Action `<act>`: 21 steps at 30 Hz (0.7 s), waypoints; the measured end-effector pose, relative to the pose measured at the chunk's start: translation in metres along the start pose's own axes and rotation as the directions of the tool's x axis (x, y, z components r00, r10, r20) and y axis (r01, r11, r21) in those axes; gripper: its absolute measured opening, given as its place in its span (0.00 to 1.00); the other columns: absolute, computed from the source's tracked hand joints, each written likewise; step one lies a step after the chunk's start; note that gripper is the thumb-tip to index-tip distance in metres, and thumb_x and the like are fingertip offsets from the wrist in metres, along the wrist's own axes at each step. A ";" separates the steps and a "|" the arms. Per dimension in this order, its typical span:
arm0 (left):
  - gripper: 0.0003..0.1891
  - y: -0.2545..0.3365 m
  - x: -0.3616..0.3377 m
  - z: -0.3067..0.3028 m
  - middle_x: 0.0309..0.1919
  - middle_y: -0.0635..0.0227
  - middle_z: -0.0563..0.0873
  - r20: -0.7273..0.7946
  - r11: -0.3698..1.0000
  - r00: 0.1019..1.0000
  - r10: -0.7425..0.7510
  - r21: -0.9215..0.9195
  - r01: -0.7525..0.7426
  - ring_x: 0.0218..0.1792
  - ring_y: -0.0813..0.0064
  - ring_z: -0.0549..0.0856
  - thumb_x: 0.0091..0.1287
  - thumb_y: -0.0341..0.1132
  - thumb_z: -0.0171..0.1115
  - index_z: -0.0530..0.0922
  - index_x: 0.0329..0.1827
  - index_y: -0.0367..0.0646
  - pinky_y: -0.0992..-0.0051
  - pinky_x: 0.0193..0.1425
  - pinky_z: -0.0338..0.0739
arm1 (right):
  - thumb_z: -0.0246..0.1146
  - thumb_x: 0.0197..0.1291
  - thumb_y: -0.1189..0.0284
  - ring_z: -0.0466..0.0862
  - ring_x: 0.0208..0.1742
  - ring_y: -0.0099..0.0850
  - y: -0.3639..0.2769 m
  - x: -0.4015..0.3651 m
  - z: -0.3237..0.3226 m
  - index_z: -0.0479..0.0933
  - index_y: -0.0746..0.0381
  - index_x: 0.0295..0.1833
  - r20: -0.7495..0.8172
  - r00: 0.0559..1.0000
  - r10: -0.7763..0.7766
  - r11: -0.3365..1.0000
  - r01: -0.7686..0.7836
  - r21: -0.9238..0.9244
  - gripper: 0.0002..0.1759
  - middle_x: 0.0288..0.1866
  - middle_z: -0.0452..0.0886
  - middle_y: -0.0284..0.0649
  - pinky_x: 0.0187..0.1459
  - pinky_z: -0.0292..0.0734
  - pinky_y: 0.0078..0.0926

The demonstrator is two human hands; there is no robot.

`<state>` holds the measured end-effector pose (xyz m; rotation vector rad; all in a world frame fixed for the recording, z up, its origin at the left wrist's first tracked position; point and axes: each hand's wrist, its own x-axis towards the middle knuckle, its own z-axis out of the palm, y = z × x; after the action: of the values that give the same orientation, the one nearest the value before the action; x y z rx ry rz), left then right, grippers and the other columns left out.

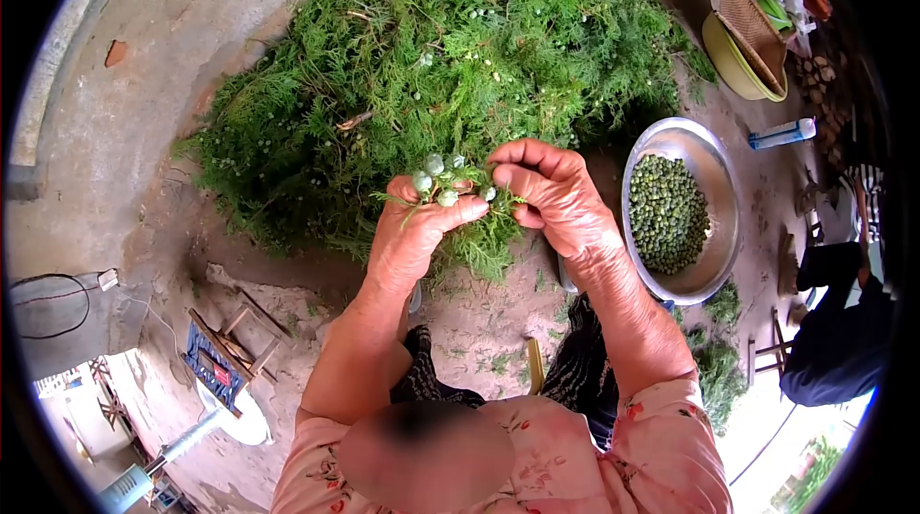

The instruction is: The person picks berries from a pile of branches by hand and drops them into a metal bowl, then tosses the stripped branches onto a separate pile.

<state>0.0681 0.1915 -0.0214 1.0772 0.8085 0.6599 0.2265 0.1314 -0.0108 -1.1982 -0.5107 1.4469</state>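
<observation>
My left hand (414,231) is closed around an evergreen sprig (470,175) that bears several round, pale green cones (448,198). Opposite it, my right hand (561,196) pinches the right side of the same sprig, its thumb and forefinger together. Exactly what lies between those fingertips is partly hidden. Both hands are over the near edge of a big heap of green branches (450,64), which carries more of these cones. To the right of my right forearm stands a wide metal basin (717,255), partly filled with loose green cones (666,212).
A yellow tub (728,59) with a woven basket (752,30) stands at the upper right, near a blue-and-white carton (782,134). On the left are a small wooden stool (216,361) and a white fan (240,418). Another person in dark clothes (839,342) sits at the right.
</observation>
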 end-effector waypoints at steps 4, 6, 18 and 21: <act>0.10 -0.004 0.001 0.006 0.26 0.73 0.82 -0.113 0.986 0.994 -0.013 -0.168 -0.006 0.26 0.81 0.79 0.49 0.27 0.69 0.79 0.34 0.38 0.80 0.35 0.73 | 0.63 0.56 0.73 0.70 0.19 0.14 0.004 0.010 -0.006 0.76 0.63 0.41 -0.129 0.981 -0.143 0.949 0.173 0.265 0.07 0.28 0.77 0.30 0.16 0.60 0.09; 0.11 -0.006 0.006 0.005 0.27 0.72 0.82 -0.180 0.977 0.984 0.001 -0.211 -0.040 0.27 0.80 0.80 0.49 0.26 0.69 0.78 0.35 0.38 0.80 0.33 0.74 | 0.60 0.57 0.73 0.71 0.20 0.20 0.003 0.013 -0.016 0.75 0.64 0.41 -0.021 0.987 -0.160 0.907 0.156 0.390 0.08 0.30 0.78 0.37 0.16 0.60 0.13; 0.03 -0.008 0.008 0.002 0.24 0.73 0.83 -0.174 0.999 0.984 0.044 0.008 -0.043 0.25 0.86 0.78 0.53 0.25 0.66 0.82 0.31 0.39 0.84 0.29 0.70 | 0.63 0.54 0.77 0.68 0.16 0.17 0.003 0.003 -0.004 0.77 0.62 0.41 0.022 0.979 -0.201 0.978 0.199 0.067 0.08 0.23 0.76 0.31 0.14 0.56 0.11; 0.02 -0.011 0.009 0.003 0.24 0.74 0.82 -0.165 0.996 0.983 0.086 0.012 -0.085 0.24 0.87 0.77 0.53 0.26 0.66 0.82 0.30 0.39 0.84 0.28 0.69 | 0.61 0.56 0.77 0.70 0.18 0.19 0.003 0.002 0.001 0.76 0.63 0.41 -0.038 0.977 -0.209 0.978 0.209 -0.005 0.07 0.27 0.77 0.33 0.15 0.58 0.13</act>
<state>0.0759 0.1935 -0.0329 1.0758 0.9102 0.8284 0.2246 0.1323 -0.0141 -1.1350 -0.5924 1.2422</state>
